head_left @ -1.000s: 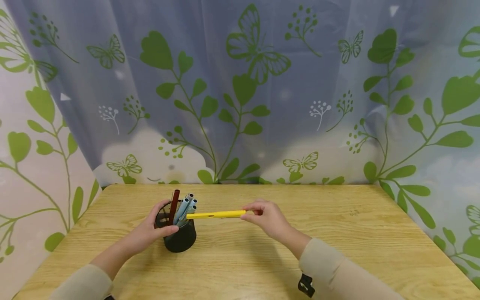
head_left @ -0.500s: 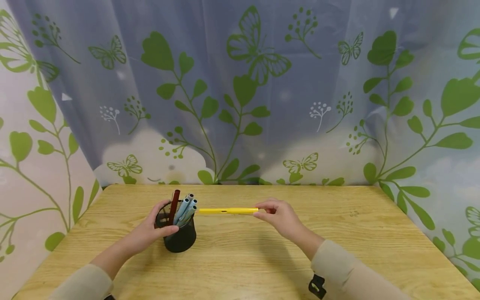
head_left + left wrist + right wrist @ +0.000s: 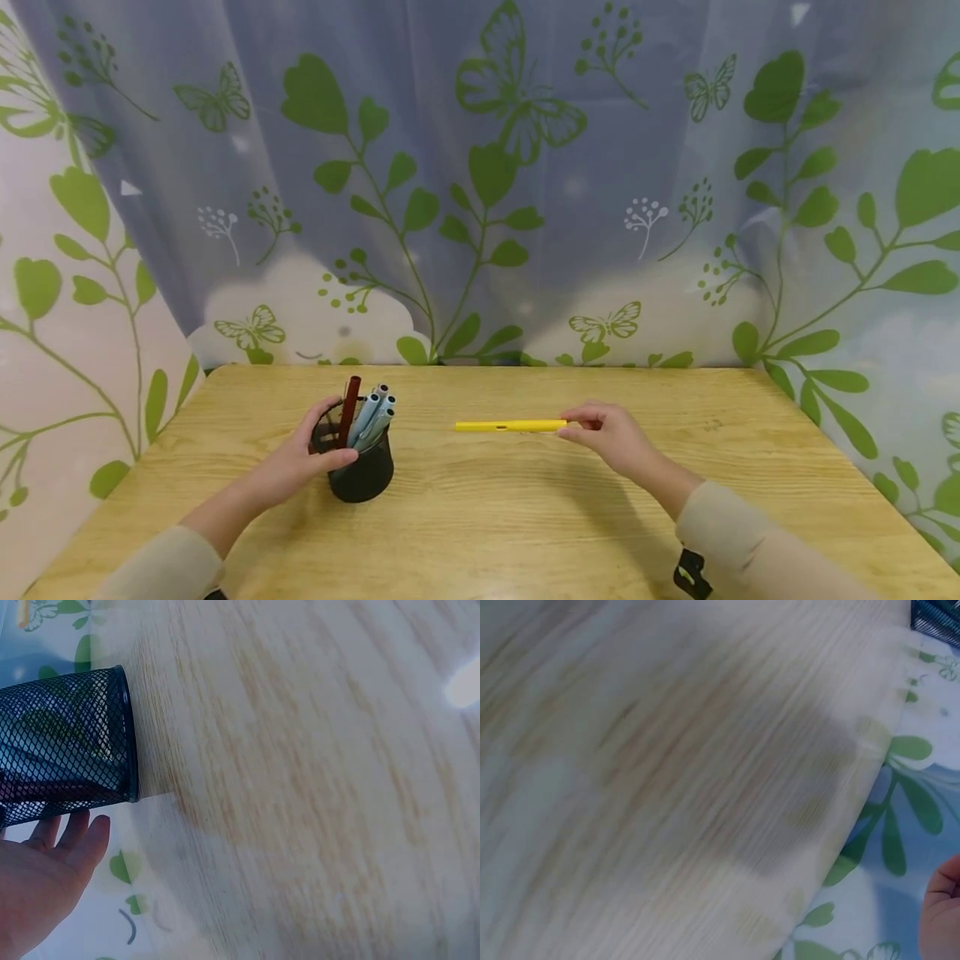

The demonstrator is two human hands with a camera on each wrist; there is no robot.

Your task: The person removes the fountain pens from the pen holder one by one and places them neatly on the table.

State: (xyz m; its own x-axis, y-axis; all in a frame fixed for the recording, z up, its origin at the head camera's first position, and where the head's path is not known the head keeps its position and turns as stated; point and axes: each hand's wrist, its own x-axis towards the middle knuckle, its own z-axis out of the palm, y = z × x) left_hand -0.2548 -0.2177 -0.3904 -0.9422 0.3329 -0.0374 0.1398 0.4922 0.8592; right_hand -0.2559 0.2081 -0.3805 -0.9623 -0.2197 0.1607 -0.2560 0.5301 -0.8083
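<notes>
On the left part of the table, a black mesh pen holder (image 3: pixel 362 479) stands upright. My left hand (image 3: pixel 288 467) grips it near the rim, thumb in front and fingers at the far left side. One dark red pen (image 3: pixel 348 414) and several light blue pens (image 3: pixel 366 419) lean inside. To the right, my right hand (image 3: pixel 618 437) pinches one end of a yellow pen (image 3: pixel 510 426), which lies level in the air, pointing left, apart from the holder. The left wrist view shows the mesh wall (image 3: pixel 60 742); the right wrist view shows only an edge of that hand (image 3: pixel 941 915).
The wooden table (image 3: pixel 465 533) reaches back to a patterned curtain (image 3: pixel 480 208), which also hangs along both sides. A corner of the pen holder appears at the top right of the right wrist view.
My right hand has moved right with the yellow pen, whose left end was over the pen holder's rim and is now well away from it. My left hand stays on the holder.
</notes>
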